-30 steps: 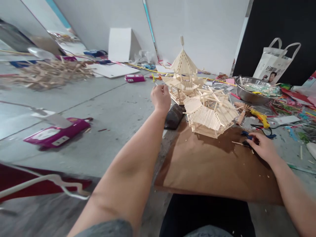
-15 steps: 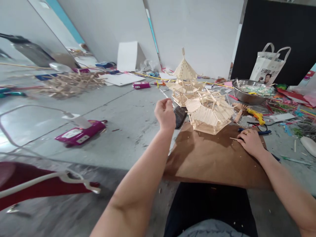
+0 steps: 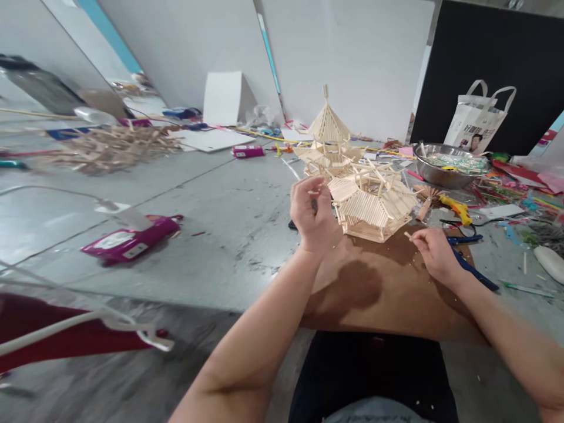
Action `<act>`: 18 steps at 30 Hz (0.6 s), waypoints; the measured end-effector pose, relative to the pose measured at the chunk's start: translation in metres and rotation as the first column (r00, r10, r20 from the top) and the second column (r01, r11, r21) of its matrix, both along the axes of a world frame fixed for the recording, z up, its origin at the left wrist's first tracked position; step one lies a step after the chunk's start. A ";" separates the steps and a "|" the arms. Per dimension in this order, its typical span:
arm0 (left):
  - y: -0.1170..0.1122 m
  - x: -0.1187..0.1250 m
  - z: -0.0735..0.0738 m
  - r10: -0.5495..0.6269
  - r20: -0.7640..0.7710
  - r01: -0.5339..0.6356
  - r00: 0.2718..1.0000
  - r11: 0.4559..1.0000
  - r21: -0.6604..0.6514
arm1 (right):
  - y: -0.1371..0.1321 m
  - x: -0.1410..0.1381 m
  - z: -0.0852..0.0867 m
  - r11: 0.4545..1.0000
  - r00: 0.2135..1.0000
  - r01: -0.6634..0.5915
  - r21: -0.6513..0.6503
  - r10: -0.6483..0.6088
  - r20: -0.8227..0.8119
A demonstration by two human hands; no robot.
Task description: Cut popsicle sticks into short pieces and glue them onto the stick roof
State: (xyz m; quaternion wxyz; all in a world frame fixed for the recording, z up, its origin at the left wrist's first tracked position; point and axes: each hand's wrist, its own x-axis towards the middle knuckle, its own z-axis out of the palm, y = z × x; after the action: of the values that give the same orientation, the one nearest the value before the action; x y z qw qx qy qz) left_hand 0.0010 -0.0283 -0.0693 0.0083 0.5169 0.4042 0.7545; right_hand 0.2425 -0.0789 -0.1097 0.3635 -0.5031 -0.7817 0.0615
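Left hand (image 3: pixel 312 214), closed, now beside pale wooden-stick pavilion roof (image 3: pixel 372 202); right hand (image 3: pixel 434 252) lifted, pinching thin wooden stick (image 3: pixel 409 236); white tote bag (image 3: pixel 478 120) print illegible.

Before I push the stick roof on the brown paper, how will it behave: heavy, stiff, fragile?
The stick roof is probably light: it is thin sticks with open gaps. It likely slides flat on the brown paper rather than tips, since its base is wide. Loose stick ends jut from the top, so it may be fragile; push low.
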 end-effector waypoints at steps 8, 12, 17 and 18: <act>-0.040 0.064 0.007 -0.729 0.094 0.709 0.678 0.616 -0.343 | 0.004 -0.021 0.035 0.855 0.600 -0.435 -0.281 0.043 -0.799; -0.040 0.080 -0.002 -0.797 0.215 0.797 0.565 0.460 -0.392 | 0.003 -0.024 0.022 0.840 0.520 -0.471 -0.267 0.020 -0.854; -0.037 0.079 -0.020 -0.751 0.247 0.778 0.612 0.515 -0.361 | 0.001 -0.021 0.010 0.835 0.564 -0.457 -0.306 0.007 -0.825; -0.038 0.077 -0.024 -0.746 0.226 0.767 0.627 0.538 -0.350 | 0.002 -0.021 0.009 0.832 0.574 -0.455 -0.317 0.002 -0.819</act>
State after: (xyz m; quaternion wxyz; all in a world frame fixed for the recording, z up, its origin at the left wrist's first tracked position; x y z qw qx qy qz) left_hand 0.0784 -0.0658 -0.0929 0.4523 0.6070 0.2912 0.5849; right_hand 0.2214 -0.0772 -0.1010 0.5162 -0.3883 -0.5553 0.5238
